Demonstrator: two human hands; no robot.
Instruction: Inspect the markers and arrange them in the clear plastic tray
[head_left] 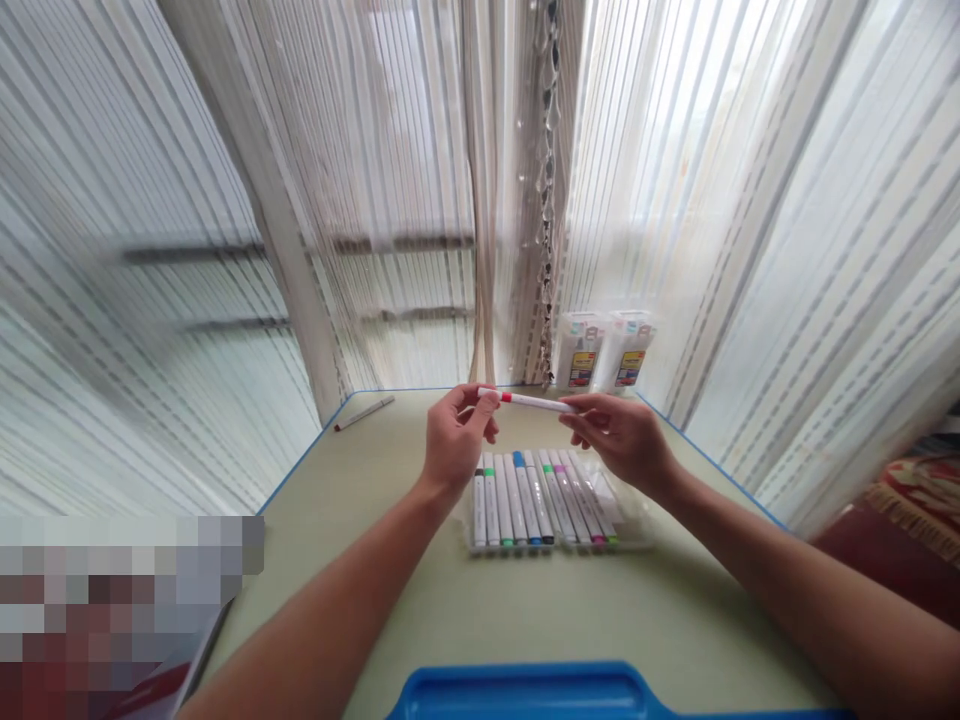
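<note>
A white marker with a red band [536, 402] is held level between my two hands, above the far part of the table. My left hand [456, 435] pinches its white end next to the red band. At the other end, the fingertips of my right hand [626, 435] grip the barrel. Below the hands lies a clear plastic case [637, 530] holding several white markers [517, 500] side by side, with green, blue, black and purple bands or ends. My right hand and wrist are close above the case's right part.
A loose marker with a dark red tip [365, 413] lies at the table's far left. Two clear packages with labels [583, 350] stand at the back right, against sheer curtains [405, 150]. The pale green table [420, 610] has a blue edge and a blue moulded tray [525, 690] in front.
</note>
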